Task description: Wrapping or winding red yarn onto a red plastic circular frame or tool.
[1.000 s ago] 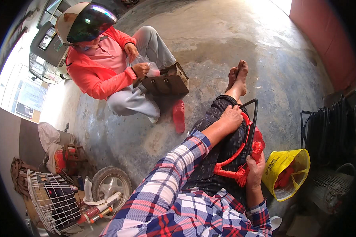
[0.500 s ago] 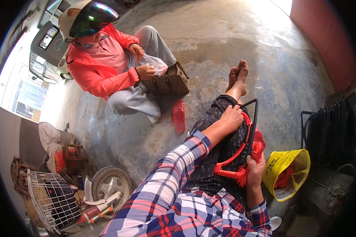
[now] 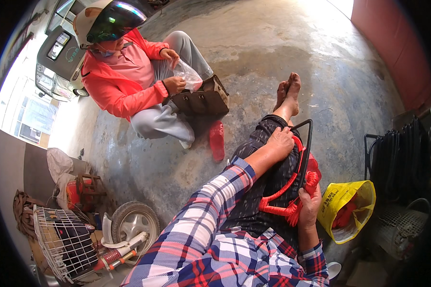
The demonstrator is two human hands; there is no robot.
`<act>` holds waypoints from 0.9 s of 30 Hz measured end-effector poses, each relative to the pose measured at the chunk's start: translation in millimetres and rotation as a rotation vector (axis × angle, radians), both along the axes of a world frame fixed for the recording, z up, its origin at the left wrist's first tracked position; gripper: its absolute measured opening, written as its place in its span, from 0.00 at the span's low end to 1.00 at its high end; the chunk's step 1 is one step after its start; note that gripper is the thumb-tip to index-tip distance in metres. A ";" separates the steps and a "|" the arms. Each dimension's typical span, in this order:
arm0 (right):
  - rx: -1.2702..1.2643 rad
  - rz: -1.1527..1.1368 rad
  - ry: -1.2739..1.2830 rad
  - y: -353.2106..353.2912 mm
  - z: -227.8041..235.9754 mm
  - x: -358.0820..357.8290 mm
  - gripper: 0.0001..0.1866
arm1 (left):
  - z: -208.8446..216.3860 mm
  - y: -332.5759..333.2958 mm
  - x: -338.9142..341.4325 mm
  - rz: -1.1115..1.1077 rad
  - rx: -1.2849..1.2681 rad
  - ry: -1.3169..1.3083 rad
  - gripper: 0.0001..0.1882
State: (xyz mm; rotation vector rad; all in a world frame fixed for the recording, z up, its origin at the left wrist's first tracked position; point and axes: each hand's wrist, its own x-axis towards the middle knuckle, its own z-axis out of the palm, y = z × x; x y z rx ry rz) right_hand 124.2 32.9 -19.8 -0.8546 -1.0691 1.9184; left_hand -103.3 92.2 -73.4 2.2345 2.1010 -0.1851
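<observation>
Red cord (image 3: 278,210) sits over our dark trousers (image 3: 243,205), looped on a black frame (image 3: 306,163) our left hand (image 3: 280,143) grips, while our right hand (image 3: 310,205) pinches the bundle (image 3: 312,179); we seem to be wrapping, so next probably needs a snug pull.

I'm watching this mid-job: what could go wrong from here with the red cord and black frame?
1. The red cord bundle in the right hand might tangle, as loose-looking strands sit close by.
2. The black frame is over the person's legs, with the left hand near its far end; it could twist if that hand eases.
3. The open yellow bag is beside the right forearm; a bump might tip out its red contents.
</observation>
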 end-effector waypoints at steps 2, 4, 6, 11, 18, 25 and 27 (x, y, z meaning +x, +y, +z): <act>0.001 0.001 0.008 0.2 -0.1 -0.3 0.26 | 2.9 -0.2 0.4 -0.001 0.004 0.000 0.13; 0.002 0.006 0.019 0.4 -0.1 -0.6 0.26 | 5.5 -1.8 0.3 -0.003 -0.027 -0.016 0.13; 0.007 0.027 0.014 0.7 -0.6 0.1 0.25 | 3.0 -3.5 -1.8 -0.004 0.011 -0.002 0.13; -0.037 0.004 0.079 -0.7 -0.6 0.3 0.25 | 0.1 -1.5 3.2 -0.013 0.033 0.004 0.13; -0.020 0.018 0.028 0.1 -4.3 2.1 0.25 | 3.2 -1.7 1.3 -0.008 0.015 -0.009 0.12; -0.011 0.020 0.030 0.2 -1.1 0.4 0.26 | 4.0 -1.7 0.9 -0.003 -0.002 -0.006 0.13; -0.007 0.017 0.035 0.3 -0.8 0.4 0.26 | 3.7 -1.5 0.7 -0.005 -0.002 -0.005 0.13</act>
